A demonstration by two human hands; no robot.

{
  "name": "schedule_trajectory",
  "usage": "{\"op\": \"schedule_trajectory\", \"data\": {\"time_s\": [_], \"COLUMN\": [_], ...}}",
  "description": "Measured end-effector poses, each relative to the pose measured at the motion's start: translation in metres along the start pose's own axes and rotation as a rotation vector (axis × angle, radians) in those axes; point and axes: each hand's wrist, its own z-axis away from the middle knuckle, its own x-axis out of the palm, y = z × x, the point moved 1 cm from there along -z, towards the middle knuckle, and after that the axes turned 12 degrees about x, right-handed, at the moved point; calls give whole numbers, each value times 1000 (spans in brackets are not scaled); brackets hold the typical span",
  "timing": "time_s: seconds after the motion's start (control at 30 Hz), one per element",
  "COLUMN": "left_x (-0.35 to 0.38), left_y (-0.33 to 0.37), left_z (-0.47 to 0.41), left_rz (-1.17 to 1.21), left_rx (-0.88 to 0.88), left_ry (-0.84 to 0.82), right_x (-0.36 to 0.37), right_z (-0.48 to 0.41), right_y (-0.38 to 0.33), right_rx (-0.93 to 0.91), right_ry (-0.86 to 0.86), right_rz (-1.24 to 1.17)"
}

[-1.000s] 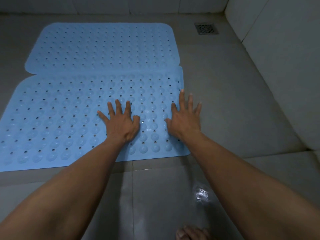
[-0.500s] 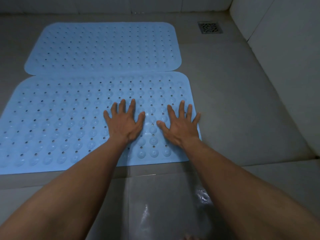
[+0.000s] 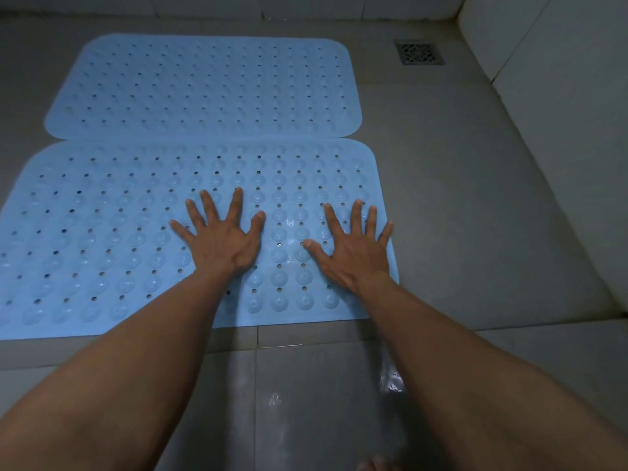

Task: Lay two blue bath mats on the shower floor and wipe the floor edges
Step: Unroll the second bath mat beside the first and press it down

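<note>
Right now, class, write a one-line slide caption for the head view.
Left hand and right hand press flat on the near mat; the far mat lies beyond on the shower floor.

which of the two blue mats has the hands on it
The near mat, closest to the person. Left hand and right hand press flat on its right part; the far mat by the wall lies untouched.

2 blue bath mats lie edge to edge on the shower floor (image 3: 475, 198). The left hand (image 3: 221, 239) and right hand (image 3: 353, 253) press flat, fingers spread, on the near mat (image 3: 102, 232); the far mat (image 3: 204, 86) lies beyond, a drain (image 3: 419, 53) in the corner.
</note>
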Motion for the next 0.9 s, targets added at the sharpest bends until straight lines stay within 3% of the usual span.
{"op": "schedule_trajectory", "data": {"time_s": [0.43, 0.63, 0.73, 0.8, 0.9], "left_x": [-3, -18, -18, -14, -14], "left_y": [-2, -36, -65, -74, -75], "left_z": [-2, 2, -1, -3, -5], "left_rz": [60, 113, 24, 20, 41], "left_rx": [18, 32, -112, -115, -91], "left_ry": [-19, 203, 92, -5, -7], "right_x": [-1, -7, -3, 1, 2], "right_z": [-2, -10, -11, -11, -11], "right_y": [-10, -32, -39, -42, -43], "right_rx": [-24, -47, -20, -12, -3], "right_ry": [17, -72, -79, -62, -55], "right_rz": [3, -5, 37, 52, 59]}}
